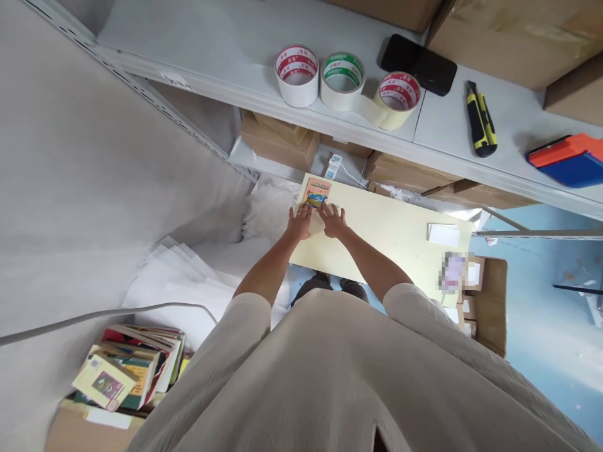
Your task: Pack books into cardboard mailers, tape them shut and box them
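A small book with an orange and blue cover [316,191] lies flat at the left end of the pale yellow table [381,232]. My left hand [300,222] rests at its near edge with the fingers stretched out, and a ring shows on one finger. Beside it, my right hand [333,221] is spread, its fingertips at the book's near right corner. Both hands lie over the book's lower edge or just against it; I cannot tell which exactly. Neither hand grips anything.
Above the table, a grey shelf [211,56] carries several tape rolls [298,85], a black phone [419,63], a utility knife [480,119] and an orange-blue tool [568,160]. White slips [443,234] lie on the table's right. Books [136,364] fill a box at lower left. White plastic sheeting [179,276] lies left.
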`<state>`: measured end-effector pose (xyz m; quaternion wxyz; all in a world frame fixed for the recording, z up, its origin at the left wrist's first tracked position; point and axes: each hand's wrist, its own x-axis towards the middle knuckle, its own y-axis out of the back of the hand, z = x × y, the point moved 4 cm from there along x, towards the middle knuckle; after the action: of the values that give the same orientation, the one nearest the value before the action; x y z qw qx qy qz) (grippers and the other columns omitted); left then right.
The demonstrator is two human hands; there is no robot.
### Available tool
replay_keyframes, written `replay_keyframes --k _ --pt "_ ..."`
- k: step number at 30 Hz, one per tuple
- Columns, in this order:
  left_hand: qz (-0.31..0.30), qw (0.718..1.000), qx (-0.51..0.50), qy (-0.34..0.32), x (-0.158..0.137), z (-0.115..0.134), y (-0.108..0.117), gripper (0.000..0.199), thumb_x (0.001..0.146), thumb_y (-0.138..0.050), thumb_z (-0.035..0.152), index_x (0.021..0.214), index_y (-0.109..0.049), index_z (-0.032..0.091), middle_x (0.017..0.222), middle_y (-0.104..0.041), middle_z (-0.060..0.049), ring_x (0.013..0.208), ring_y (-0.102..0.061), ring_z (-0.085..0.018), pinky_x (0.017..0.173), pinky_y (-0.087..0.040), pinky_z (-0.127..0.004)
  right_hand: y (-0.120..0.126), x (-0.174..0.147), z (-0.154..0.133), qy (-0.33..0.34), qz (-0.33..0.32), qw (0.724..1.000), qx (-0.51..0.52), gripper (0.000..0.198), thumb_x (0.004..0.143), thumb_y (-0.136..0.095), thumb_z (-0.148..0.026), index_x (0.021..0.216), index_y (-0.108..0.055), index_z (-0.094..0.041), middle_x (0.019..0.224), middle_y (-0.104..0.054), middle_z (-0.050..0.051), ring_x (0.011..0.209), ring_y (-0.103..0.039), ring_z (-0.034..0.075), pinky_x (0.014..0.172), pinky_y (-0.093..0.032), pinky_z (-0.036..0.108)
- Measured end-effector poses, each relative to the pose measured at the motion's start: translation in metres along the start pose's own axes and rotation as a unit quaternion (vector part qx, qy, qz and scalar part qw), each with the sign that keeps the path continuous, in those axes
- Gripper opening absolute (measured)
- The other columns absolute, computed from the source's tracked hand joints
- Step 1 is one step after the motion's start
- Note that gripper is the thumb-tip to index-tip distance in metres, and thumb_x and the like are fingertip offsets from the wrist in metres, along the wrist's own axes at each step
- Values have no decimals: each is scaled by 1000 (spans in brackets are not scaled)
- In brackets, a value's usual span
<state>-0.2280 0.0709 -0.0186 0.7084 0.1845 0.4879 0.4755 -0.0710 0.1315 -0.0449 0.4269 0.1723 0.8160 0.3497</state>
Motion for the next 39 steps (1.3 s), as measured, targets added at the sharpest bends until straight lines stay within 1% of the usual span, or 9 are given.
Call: replay_keyframes --k 7,14,18,22,26,29,32,35,39 --pt "9 1000 3 10 1 3 2 142 77 -101 32 193 -21 16 198 -11 -29 186 -7 -50 146 8 -74 0 -6 -4 4 20 999 -34 122 90 -78 -29 194 -13 -25 201 -6 14 184 2 50 142 3 79" --pt "21 1000 11 18 1 10 8 147 70 -106 35 191 -25 16 197 -11 -31 185 -6 -52 145 10 -76 -15 -98 48 -81 60 994 -44 100 107 -61 -32 194 -13 -21 201 -2 18 185 -6 43 145 -10 71" --pt "47 998 41 30 -8 19 9 130 83 -95 34 191 -26 19 198 -12 -29 186 -5 -51 144 6 -79 -30 -156 86 -154 55 985 -48 101 108 -57 -37 194 -5 -21 200 -8 21 184 -13 44 143 -18 72" --pt "65 994 51 74 -13 49 4 112 93 -80 22 191 -26 16 197 -17 -29 186 -10 -46 147 -6 -74 -42 -207 105 -214 34 976 -36 93 112 -51 -41 194 -10 -22 200 -13 19 183 -18 42 142 -24 66" --pt "110 993 21 41 -8 105 4 107 99 -73 23 191 -19 16 198 -16 -27 186 -14 -44 148 -16 -70 -35 -246 116 -250 73 965 9 84 114 -52 -41 191 -24 -23 199 -19 19 181 -25 40 139 -29 63" --pt "136 991 -14 10 -4 151 5 97 105 -67 25 190 -22 17 197 -21 -27 185 -20 -42 148 -21 -66 -12 -266 127 -261 151 952 44 80 112 -55 -38 188 -34 -26 195 -30 21 175 -34 41 135 -35 63" --pt "145 989 -38 -13 -1 192 7 89 107 -66 25 188 -28 21 196 -28 -25 184 -26 -40 147 -25 -65 31 -288 142 -243 262 932 58 75 110 -57 -36 183 -43 -28 189 -40 21 169 -42 42 130 -40 63" --pt "151 986 -52 -38 0 227 8 85 107 -66 24 185 -34 21 194 -33 -24 182 -30 -40 146 -29 -63 99 -319 164 -216 388 895 51 68 110 -53 -35 177 -50 -24 182 -47 23 162 -46 42 128 -41 62" --pt "168 981 -71 -61 0 265 11 80 105 -68 24 181 -43 23 191 -40 -23 180 -35 -40 145 -34 -61 217 -369 208 -221 504 835 18 53 114 -47 -32 163 -62 -19 163 -61 23 147 -51 38 125 -39 57"
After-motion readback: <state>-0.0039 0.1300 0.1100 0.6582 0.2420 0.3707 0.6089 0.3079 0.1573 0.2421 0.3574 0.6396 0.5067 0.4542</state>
